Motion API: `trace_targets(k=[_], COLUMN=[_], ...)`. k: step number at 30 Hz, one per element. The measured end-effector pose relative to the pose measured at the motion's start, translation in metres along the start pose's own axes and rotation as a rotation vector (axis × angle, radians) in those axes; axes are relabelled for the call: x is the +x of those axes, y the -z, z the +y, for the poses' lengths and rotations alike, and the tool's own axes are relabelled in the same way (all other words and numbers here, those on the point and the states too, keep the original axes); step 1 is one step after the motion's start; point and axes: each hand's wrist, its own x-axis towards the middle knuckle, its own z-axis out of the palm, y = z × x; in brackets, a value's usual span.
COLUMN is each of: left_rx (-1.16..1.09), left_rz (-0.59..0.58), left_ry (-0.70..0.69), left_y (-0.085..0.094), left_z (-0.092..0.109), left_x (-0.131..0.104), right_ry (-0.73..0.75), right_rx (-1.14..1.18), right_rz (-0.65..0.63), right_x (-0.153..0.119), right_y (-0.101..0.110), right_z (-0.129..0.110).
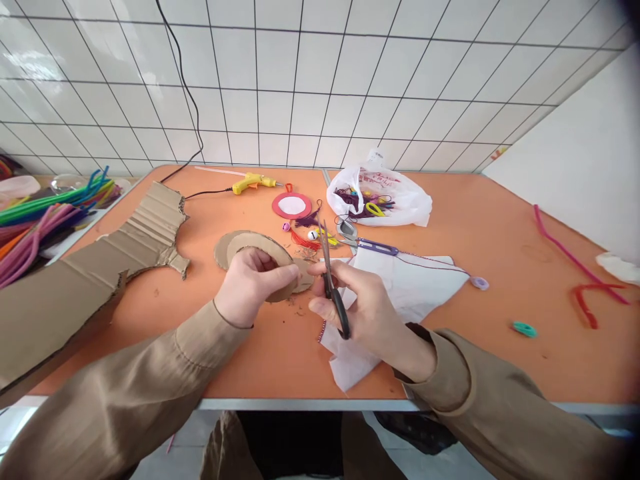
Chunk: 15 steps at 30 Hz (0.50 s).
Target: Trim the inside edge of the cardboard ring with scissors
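Right, so left of the white cloth [420, 287], the left hand [247, 283] has a cardboard disc [255, 240] clamped, thumb stretched along it, fingers curled. Over the cloth's left side, the right hand [365, 297] is closed round black-handled scissors [329, 283], blades pointing away from the body; whether its fingertips touch another cardboard piece [305, 279] just beside, I can't tell. And that disc? Looks light, fairly stiff, hardly slippery, though a hard squeeze could crease it: best held by the rim. Beyond the cloth sits a plastic bag [400, 207].
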Motion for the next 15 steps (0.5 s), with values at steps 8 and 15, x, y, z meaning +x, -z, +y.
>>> trace_targets(k=[8,15], left_rx=[0.618,1.124], left_rz=[-0.149,-0.34], left_ry=[-0.175,-0.454], left_y=[-0.003,-0.003], left_z=[-0.005,-0.014], left_x=[-0.004,-0.009], right_ry=[-0.032,-0.086], right_rx=[0.171,0.245], right_rz=[0.127,0.082], right_x=[0.004,0.013], right_y=[-0.007,-0.012], right_z=[-0.002,0.001])
